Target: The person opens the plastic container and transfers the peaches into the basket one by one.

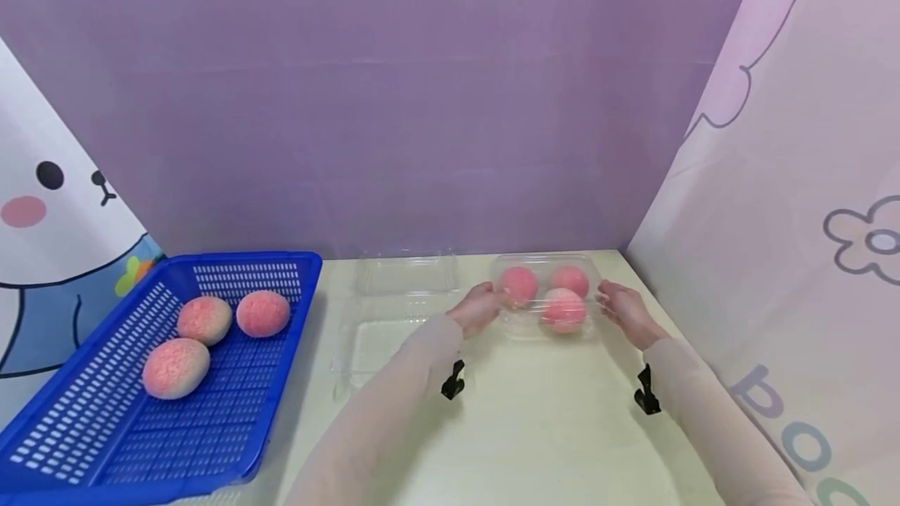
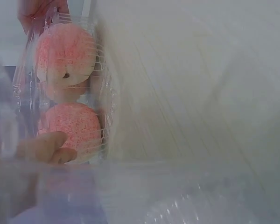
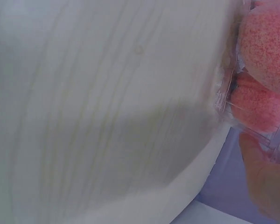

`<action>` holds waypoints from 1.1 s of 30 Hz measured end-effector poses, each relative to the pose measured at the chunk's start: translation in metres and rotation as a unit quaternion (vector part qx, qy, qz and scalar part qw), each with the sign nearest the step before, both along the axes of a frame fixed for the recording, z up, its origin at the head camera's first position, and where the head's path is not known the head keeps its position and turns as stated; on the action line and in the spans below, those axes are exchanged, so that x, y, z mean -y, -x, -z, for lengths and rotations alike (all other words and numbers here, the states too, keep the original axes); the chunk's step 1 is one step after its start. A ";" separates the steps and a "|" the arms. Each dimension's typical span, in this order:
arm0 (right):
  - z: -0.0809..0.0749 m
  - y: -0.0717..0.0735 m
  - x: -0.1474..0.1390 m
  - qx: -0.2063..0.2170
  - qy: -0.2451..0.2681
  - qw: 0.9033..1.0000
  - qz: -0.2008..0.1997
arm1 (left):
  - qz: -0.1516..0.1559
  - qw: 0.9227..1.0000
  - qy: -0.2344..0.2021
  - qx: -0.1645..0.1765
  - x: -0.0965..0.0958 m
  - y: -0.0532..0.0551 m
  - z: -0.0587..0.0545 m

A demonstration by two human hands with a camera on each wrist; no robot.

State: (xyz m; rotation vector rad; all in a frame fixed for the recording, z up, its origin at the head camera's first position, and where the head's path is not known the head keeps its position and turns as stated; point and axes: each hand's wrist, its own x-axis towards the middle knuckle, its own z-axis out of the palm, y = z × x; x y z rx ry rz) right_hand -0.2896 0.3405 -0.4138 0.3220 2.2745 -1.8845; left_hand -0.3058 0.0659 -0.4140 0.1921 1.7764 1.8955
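A clear plastic clamshell box [image 1: 520, 322] stands at the back right of the table with three pink, peach-like balls [image 1: 564, 311] inside. My left hand [image 1: 476, 309] grips its left side, and in the left wrist view a thumb and finger show against the plastic near one ball [image 2: 72, 128]. On the opposite side my right hand [image 1: 626, 312] holds the box's right edge. The right wrist view shows that hand's thumb [image 3: 252, 151] at a corner of the box, close beside a pink ball [image 3: 259, 102]. Most of the other fingers are hidden.
A second clear clamshell box [image 1: 369, 346] lies open left of my left hand, its lid half [image 1: 408, 276] toward the back wall; my left forearm covers part of it. At far left stands a blue basket [image 1: 281, 381] holding three pink-and-cream balls [image 1: 176, 368]. Fabric walls border the table.
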 end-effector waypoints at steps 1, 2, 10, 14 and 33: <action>0.000 -0.001 0.001 0.000 0.001 1.000 -0.002 | -0.001 1.000 -0.005 0.001 0.001 -0.001 0.000; 0.001 -0.001 0.003 0.000 0.002 1.000 -0.004 | -0.002 1.000 -0.010 0.004 0.003 -0.001 0.000; 0.000 -0.006 0.014 -0.005 0.016 1.000 0.003 | -0.011 1.000 -0.022 0.018 0.014 -0.004 0.000; 0.001 -0.007 0.019 -0.006 0.017 1.000 0.011 | -0.012 0.999 -0.022 0.022 0.018 -0.006 -0.001; 0.006 -0.018 0.005 -0.036 -0.025 0.996 -0.074 | -0.005 0.995 0.085 -0.046 0.020 -0.008 -0.012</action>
